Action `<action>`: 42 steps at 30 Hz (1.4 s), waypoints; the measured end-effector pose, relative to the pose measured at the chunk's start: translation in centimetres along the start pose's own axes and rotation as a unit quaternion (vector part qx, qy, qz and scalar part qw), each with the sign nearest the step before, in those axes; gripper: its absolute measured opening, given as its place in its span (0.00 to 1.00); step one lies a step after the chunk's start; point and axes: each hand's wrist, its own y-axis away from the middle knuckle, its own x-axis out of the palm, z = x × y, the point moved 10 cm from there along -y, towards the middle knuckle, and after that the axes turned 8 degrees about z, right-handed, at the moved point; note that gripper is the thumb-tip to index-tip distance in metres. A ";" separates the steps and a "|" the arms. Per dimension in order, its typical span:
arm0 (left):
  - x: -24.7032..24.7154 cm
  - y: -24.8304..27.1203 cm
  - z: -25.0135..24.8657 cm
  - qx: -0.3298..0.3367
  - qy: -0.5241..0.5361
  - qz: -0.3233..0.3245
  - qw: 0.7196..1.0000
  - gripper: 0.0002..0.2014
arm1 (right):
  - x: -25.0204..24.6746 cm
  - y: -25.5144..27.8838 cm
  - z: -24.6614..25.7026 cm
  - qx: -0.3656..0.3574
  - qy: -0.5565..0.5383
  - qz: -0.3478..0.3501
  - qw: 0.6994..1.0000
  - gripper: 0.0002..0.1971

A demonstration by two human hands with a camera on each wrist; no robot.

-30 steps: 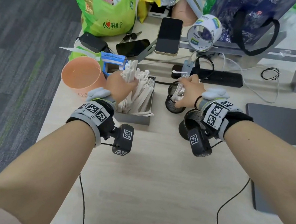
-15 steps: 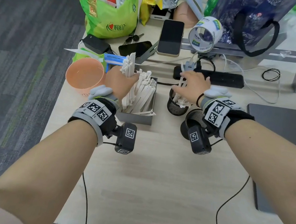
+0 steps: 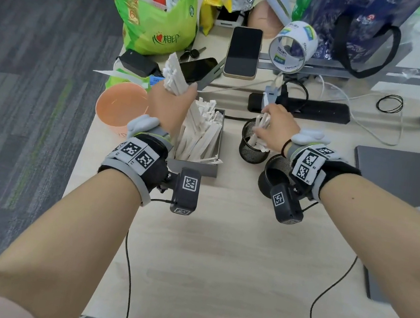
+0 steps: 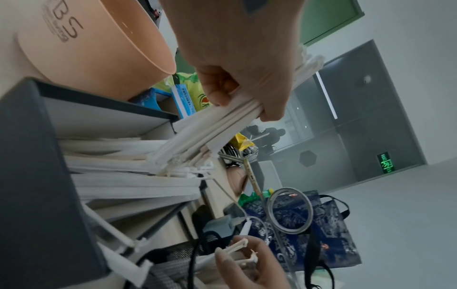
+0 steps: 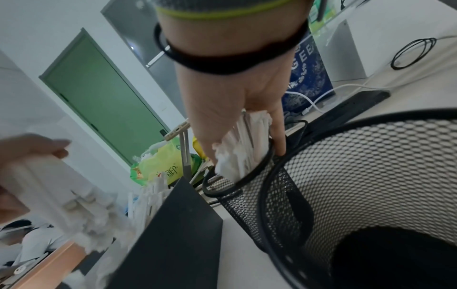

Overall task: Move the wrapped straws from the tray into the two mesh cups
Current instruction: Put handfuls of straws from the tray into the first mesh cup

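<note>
A grey tray (image 3: 193, 167) (image 4: 29, 156) (image 5: 173, 224) holds many white wrapped straws (image 3: 201, 135). Above its far end my left hand (image 3: 169, 103) (image 4: 242, 64) grips a bundle of straws (image 3: 173, 74) (image 4: 210, 129), lifted and tilted. Two black mesh cups stand right of the tray: the far cup (image 3: 253, 151) (image 5: 249, 195) and the near cup (image 3: 273, 173) (image 5: 371, 185), whose inside looks dark. My right hand (image 3: 276, 126) (image 5: 235, 109) holds a bunch of straws (image 3: 261, 128) (image 5: 245, 144) standing in the far cup, one finger against its rim.
An orange bowl (image 3: 121, 106) sits left of the tray. Behind are a green bag (image 3: 153, 17), two phones (image 3: 243, 52), a tape roll (image 3: 292, 47), a black power strip (image 3: 301, 108) and cables. A grey laptop (image 3: 407, 182) lies at the right.
My left hand has lifted its straw bundle up and away from the tray. My right hand has stayed at the far cup with its straws.
</note>
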 end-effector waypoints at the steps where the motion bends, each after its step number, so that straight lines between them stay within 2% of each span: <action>1: -0.1 0.2 -0.3 -0.002 0.012 -0.006 1.000 0.17 | 0.0 -0.1 -0.1 0.002 -0.006 -0.005 1.000 0.23; 5: 0.7 0.5 -1.8 0.021 0.070 -0.001 0.997 0.13 | 0.4 -0.6 -0.5 0.022 -0.006 -0.010 1.000 0.23; 10: 4.3 1.5 -3.0 0.031 0.117 0.065 0.990 0.07 | 0.1 -1.1 -0.5 0.002 -0.022 -0.034 0.999 0.10; 15: 8.4 2.6 -3.2 0.010 0.131 0.088 0.987 0.13 | -0.2 -0.8 -0.8 -0.030 -0.036 -0.031 0.998 0.12; 19: 10.7 2.4 -2.4 0.008 0.088 0.104 0.991 0.11 | -0.2 -1.0 -0.3 -0.037 -0.045 -0.027 0.998 0.15; 21: 11.8 2.0 -1.6 0.016 0.069 0.127 0.989 0.05 | -0.1 -1.1 -0.3 -0.042 -0.047 -0.021 0.998 0.16; 24: 13.9 1.9 0.2 -0.008 0.001 0.156 0.988 0.15 | -0.2 -1.2 -0.9 -0.044 -0.054 -0.010 0.997 0.19; 26: 15.0 2.0 0.5 -0.019 -0.088 0.178 0.980 0.17 | -0.3 -1.1 -0.8 -0.051 -0.059 0.006 0.997 0.24; 29: 16.7 2.3 -0.4 0.009 -0.225 0.222 0.949 0.18 | -0.9 -0.6 -1.0 -0.059 -0.075 0.017 0.995 0.31; 34: 18.6 2.5 -1.0 0.018 -0.338 0.265 0.903 0.19 | -1.8 0.1 -0.9 -0.076 -0.097 0.014 0.992 0.35; 38: 19.2 2.9 -1.4 0.048 -0.385 0.266 0.882 0.28 | -2.6 -0.4 -1.2 -0.071 -0.129 0.002 0.989 0.33; 40: 18.7 2.7 -0.9 0.058 -0.368 0.254 0.892 0.34 | -2.5 -0.7 -1.4 -0.055 -0.136 0.008 0.989 0.30; 42: 18.2 2.5 -1.1 0.099 -0.317 0.252 0.909 0.39 | -2.1 -1.0 -1.9 -0.023 -0.168 0.027 0.985 0.27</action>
